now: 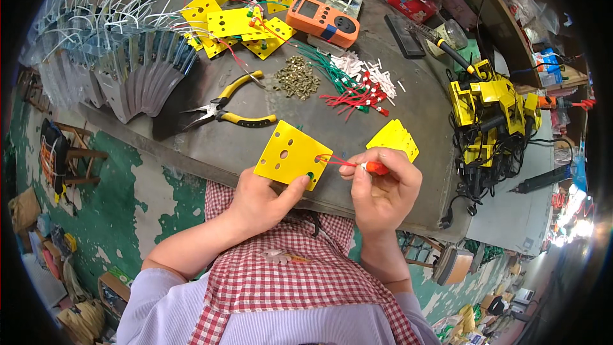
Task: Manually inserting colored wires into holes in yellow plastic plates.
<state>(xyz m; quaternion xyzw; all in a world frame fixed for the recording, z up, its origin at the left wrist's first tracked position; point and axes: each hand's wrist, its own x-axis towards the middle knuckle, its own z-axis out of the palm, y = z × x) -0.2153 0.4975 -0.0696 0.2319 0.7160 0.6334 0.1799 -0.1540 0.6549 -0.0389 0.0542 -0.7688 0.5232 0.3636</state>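
Observation:
My left hand (260, 203) is closed on the lower edge of a square yellow plate (295, 151) with several holes, its thumb beside a small green indicator light (310, 175) set in the plate. Two thin red wires (335, 161) lead from the plate's right side to my right hand (388, 195). The fingers of that hand pinch a small red indicator light (377, 168) and the wire ends. Just behind it lies a stack of similar yellow plates (394, 138). Beyond the hands rest red-wired lights (357, 98), green-wired lights (332, 67) and white sleeves (373, 76).
Yellow-handled pliers (225, 103) and a pile of brass nuts (297, 78) lie on the grey table. An orange multimeter (323, 21) stands behind, near assembled yellow plates (233, 23). Clear bags with white wires (121, 67) crowd the left; yellow housings with black cords (488, 115) the right.

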